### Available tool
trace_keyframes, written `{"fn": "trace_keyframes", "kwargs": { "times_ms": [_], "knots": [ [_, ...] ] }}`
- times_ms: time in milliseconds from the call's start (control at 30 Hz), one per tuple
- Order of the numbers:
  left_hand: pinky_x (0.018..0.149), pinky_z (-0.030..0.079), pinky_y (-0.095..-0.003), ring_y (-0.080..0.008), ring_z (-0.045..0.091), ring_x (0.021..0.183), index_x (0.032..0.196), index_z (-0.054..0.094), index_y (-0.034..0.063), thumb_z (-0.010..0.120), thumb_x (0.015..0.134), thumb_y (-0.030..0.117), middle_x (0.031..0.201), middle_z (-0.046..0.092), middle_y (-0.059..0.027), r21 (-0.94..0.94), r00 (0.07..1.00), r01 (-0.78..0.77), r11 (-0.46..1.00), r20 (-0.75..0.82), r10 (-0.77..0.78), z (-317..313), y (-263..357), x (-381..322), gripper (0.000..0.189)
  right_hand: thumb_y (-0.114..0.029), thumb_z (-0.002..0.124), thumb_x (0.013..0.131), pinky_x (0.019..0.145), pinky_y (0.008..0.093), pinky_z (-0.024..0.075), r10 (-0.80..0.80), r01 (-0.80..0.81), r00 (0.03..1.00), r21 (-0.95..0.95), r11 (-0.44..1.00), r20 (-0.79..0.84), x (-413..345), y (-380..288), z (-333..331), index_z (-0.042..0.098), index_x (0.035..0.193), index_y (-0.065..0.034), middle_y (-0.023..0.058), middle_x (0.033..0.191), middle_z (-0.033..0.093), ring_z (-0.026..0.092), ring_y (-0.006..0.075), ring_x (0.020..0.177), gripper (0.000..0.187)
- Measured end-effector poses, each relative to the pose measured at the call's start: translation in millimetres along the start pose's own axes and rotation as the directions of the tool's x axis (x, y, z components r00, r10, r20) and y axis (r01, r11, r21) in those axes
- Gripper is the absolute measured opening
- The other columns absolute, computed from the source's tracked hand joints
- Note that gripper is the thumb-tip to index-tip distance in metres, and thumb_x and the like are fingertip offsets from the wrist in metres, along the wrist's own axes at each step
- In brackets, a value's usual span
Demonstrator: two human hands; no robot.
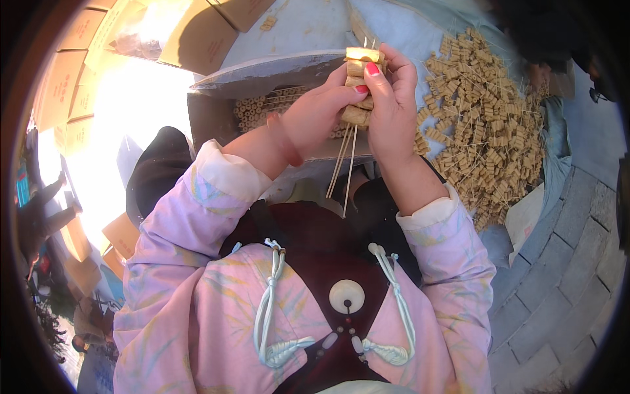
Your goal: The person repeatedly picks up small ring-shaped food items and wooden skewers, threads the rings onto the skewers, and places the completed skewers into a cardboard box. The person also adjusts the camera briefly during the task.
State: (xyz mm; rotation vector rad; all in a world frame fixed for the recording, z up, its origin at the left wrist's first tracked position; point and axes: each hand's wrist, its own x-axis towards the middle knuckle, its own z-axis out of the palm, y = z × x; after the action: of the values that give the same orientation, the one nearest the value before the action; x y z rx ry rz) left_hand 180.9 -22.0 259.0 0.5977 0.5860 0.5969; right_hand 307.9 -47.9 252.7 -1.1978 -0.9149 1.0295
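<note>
Both hands are raised in front of me, around a short stack of tan food rolls [356, 67] threaded on several thin wooden skewers [350, 165]. My left hand [320, 106] grips the stack from the left, its thumb pressed across the rolls. From the right, my right hand [393, 101] clasps the same stack, with its thumb on an upper roll and its fingers behind. Two pointed tips stick out above the top roll, and the long ends hang below. Under the hands, an open cardboard box [211, 120] holds rows of skewered rolls [251, 113], partly covered by my left forearm.
A large heap of skewered rolls [485, 128] lies on a sheet to the right. Closed cardboard cartons [202, 42] stand at the upper left, some in glaring sunlight. Grey paving [556, 271] shows at the right. A dark-clothed person [546, 34] is at the upper right.
</note>
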Motion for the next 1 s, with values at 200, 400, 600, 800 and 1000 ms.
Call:
{"fn": "trace_keyframes", "kwargs": {
  "times_ms": [200,400,600,800,1000],
  "knots": [
    [0.099,0.042,-0.0328,-0.0177,0.053,0.116,0.142,0.037,0.0032,0.049,0.095,0.018,0.128,0.053,-0.0083,0.319,0.993,0.054,0.946,0.082,-0.084,-39,40,-3,0.051,-0.019,0.053,0.097,0.094,0.0301,0.0445,0.069,-0.062,0.994,-0.078,0.995,0.086,19,-15,-19,0.05,0.126,0.0025,0.0107,0.117,0.058,0.055,0.0175,0.107,0.035],
    [0.099,0.044,-0.0357,-0.0257,0.055,0.115,0.139,0.041,-0.0016,0.062,0.08,0.019,0.126,0.056,-0.0161,0.931,0.899,0.186,0.314,-0.031,-0.438,-101,33,-2,0.066,-0.02,0.057,0.091,0.09,0.0388,0.048,0.684,0.103,0.599,-0.887,0.449,0.416,20,8,-50,0.064,0.109,0.0001,0.0144,0.105,0.066,0.063,0.0291,0.099,0.028],
    [0.1,0.044,-0.0405,-0.0379,0.054,0.117,0.131,0.048,-0.0012,0.067,0.073,0.02,0.124,0.056,-0.0253,0.959,0.897,0.278,0.062,-0.236,-0.375,-148,-17,21,0.065,-0.017,0.053,0.088,0.096,0.041,0.0461,0.92,0.53,0.309,-0.847,0.044,0.241,19,116,-2,0.067,0.115,-0.0042,0.017,0.123,0.061,0.058,0.0308,0.116,0.032],
    [0.096,0.047,-0.0437,-0.0388,0.059,0.107,0.134,0.044,0.0013,0.065,0.075,0.021,0.117,0.06,-0.0237,0.983,0.983,0.179,-0.029,-0.18,-0.023,-184,-67,55,0.065,-0.023,0.051,0.09,0.106,0.0429,0.0354,0.811,0.546,0.509,-0.836,-0.045,0.289,18,201,-5,0.054,0.13,-0.004,0.0159,0.14,0.048,0.046,0.03,0.13,0.045],
    [0.085,0.05,-0.0483,-0.0413,0.061,0.096,0.128,0.044,0.0052,0.061,0.079,0.019,0.107,0.063,-0.0234,0.978,0.979,0.148,-0.144,-0.124,0.161,-210,-116,84,0.054,-0.028,0.055,0.089,0.108,0.0431,0.0324,0.849,0.522,0.46,-0.853,-0.021,0.26,26,228,-18,0.053,0.13,-0.0026,0.0167,0.138,0.048,0.044,0.0316,0.13,0.049]
  ]
}}
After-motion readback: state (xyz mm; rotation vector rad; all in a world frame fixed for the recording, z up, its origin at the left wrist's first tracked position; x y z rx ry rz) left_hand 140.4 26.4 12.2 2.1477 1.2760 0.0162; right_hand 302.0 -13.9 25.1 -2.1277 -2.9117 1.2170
